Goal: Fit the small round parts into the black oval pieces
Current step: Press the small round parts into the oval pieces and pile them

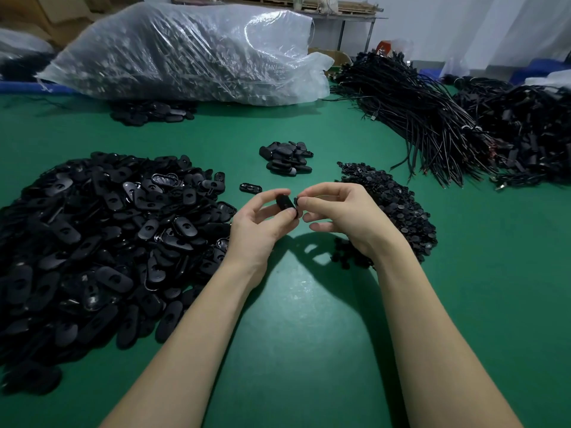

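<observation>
I hold one black oval piece [285, 203] in my left hand [262, 222], thumb and fingers curled round it, raised above the green table [309, 319] so its hole faces my right hand [336, 213]. That grip pinches a small round part [297, 201] at the fingertips, touching the oval's edge, ready to press in. Oval pieces [102, 239] are heaped left, round parts [398, 205] right, each beside the hand that feeds from it.

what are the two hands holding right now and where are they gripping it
The left hand pinches a black oval piece by its ends, thumb below and fingers above. The right hand pinches a small round part at its fingertips, against the oval.
</observation>
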